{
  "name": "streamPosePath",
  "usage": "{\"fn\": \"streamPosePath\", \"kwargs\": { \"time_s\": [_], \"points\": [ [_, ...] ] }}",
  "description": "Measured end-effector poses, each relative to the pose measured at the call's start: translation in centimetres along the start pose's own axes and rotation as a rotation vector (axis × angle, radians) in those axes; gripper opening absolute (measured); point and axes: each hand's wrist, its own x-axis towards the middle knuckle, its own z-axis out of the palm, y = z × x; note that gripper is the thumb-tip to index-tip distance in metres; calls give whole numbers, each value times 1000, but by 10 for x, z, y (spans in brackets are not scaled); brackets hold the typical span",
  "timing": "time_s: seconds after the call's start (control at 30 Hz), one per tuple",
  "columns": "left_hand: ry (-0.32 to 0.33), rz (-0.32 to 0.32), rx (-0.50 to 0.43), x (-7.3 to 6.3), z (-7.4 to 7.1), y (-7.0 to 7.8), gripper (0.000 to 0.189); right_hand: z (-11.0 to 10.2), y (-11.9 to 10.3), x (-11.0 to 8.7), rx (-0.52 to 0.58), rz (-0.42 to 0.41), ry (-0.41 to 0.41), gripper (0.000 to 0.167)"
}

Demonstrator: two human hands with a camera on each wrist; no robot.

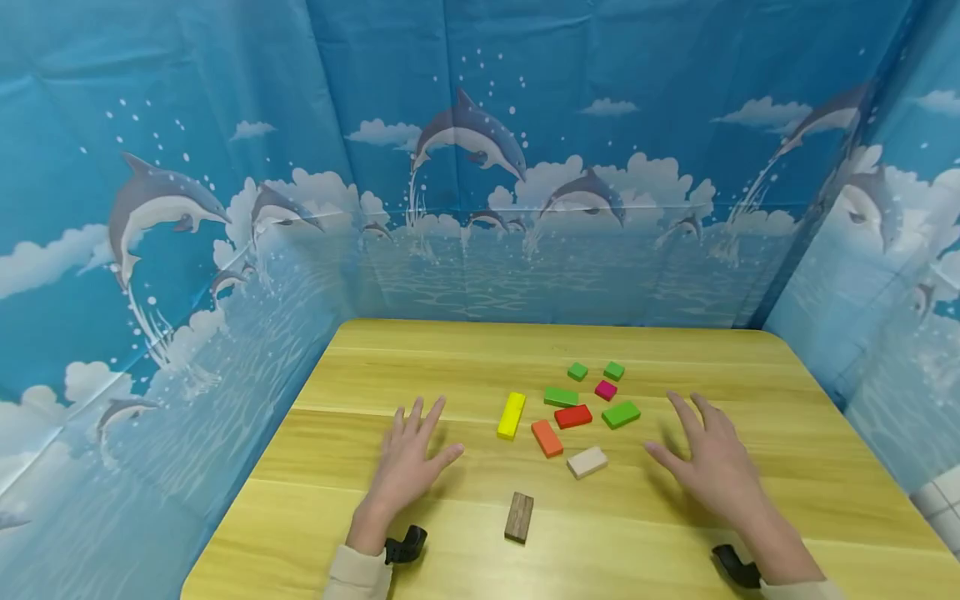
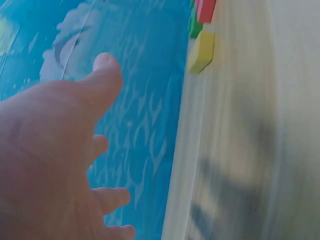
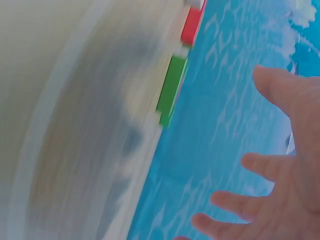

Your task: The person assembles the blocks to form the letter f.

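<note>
My left hand (image 1: 405,467) hovers over the table left of the blocks, fingers spread and holding nothing; the yellow block (image 1: 511,416) is the nearest to it. On the other side, my right hand (image 1: 712,458) is held with its fingers apart, close to a green block (image 1: 621,415). Between the hands lie a red block (image 1: 573,417), an orange block (image 1: 547,438), a cream block (image 1: 587,462) and another green block (image 1: 561,397). A brown wood-grain block (image 1: 519,517) sits nearer the front. Farther back are a small magenta block (image 1: 606,390) and two small green blocks (image 1: 577,372).
The yellow wood-grain table (image 1: 450,350) has rounded far corners. Blue dolphin-print curtains (image 1: 465,275) hang along its back and sides. Black wrist straps (image 1: 406,545) show at both wrists. White tiles (image 1: 941,504) appear at the right edge.
</note>
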Motion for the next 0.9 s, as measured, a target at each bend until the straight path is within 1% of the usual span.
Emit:
{"fn": "streamPosePath", "kwargs": {
  "time_s": [0.13, 0.37, 0.53, 0.63, 0.8, 0.9],
  "points": [
    [-36, 58, -62, -3, 2, 7, 79, 3, -19, -3, 109, 3, -28, 90],
    [-125, 178, -153, -10, 10, 20, 76, 18, -52, -11, 201, -29, -49, 81],
    [-193, 230, -204, -16, 19, 32, 76, 29, -74, -18, 253, -49, -83, 78],
    [-237, 248, -230, -20, 24, 38, 76, 35, -87, -21, 284, -52, -125, 78],
    [-295, 261, -235, -24, 32, 44, 77, 42, -105, -25, 322, -53, -203, 77],
    [-295, 284, -169, -26, 35, 46, 75, 48, -112, -27, 322, -89, -234, 76]
  ]
}}
